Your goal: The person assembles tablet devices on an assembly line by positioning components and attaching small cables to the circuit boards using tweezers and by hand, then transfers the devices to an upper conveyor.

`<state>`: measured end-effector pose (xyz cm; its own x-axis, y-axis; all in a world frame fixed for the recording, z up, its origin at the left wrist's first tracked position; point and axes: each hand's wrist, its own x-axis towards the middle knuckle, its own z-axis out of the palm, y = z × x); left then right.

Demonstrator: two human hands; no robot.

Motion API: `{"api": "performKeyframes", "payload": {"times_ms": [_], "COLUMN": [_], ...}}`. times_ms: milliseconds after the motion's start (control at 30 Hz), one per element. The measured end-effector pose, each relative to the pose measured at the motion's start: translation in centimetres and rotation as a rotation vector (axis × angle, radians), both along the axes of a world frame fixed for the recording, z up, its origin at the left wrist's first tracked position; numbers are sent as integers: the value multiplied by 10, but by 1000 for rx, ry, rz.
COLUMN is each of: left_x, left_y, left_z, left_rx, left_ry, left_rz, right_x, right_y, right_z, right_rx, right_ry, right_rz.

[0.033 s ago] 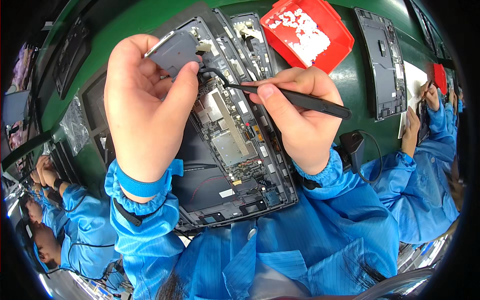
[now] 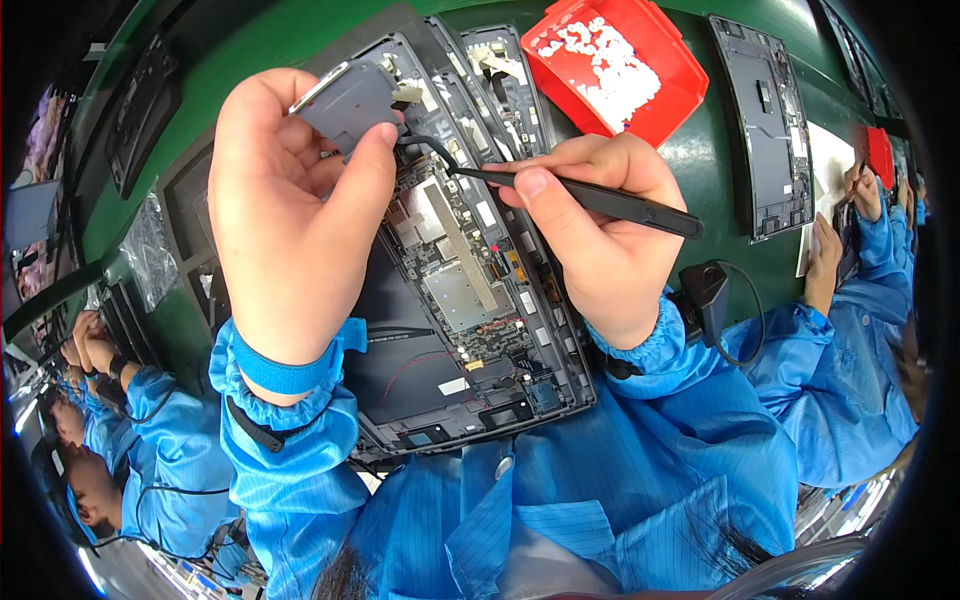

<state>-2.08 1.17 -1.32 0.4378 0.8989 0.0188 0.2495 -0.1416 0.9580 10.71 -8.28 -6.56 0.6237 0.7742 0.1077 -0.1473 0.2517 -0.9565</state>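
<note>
Our left hand (image 2: 290, 220) clamped on grey plate (image 2: 350, 103); our right hand (image 2: 605, 245) pinched round black tweezers (image 2: 620, 204), tip at black cable (image 2: 428, 142) between both hands. Dark-grey device (image 2: 465, 275) lies open beneath hands — flat, matte, dense board (image 2: 490, 342), silvery shields (image 2: 452, 302), pale stickers (image 2: 453, 387), thin red wire (image 2: 412, 361) curling right of left wrist. Beyond right hand — we see red bin (image 2: 684, 85) of white bits (image 2: 612, 75).

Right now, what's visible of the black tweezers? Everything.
The black tweezers look slim and smooth, plastic or coated metal unclear, tapering to a fine tip. Pinched by the right hand, they slant slightly, blunt end lower right, tip pointing left over the opened device, near a dark cable; contact is unclear.
</note>
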Motion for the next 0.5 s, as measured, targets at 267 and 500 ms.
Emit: {"api": "performKeyframes", "payload": {"times_ms": [267,500], "left_x": [-2,-2], "left_y": [-3,1], "left_z": [-4,-7], "left_rx": [34,69], "left_ry": [40,75], "left_rz": [9,14], "right_x": [-5,-5], "right_y": [-2,1], "right_z": [-8,-11], "right_rx": [114,232], "right_ry": [-218,-420], "right_rz": [-8,-37]}}
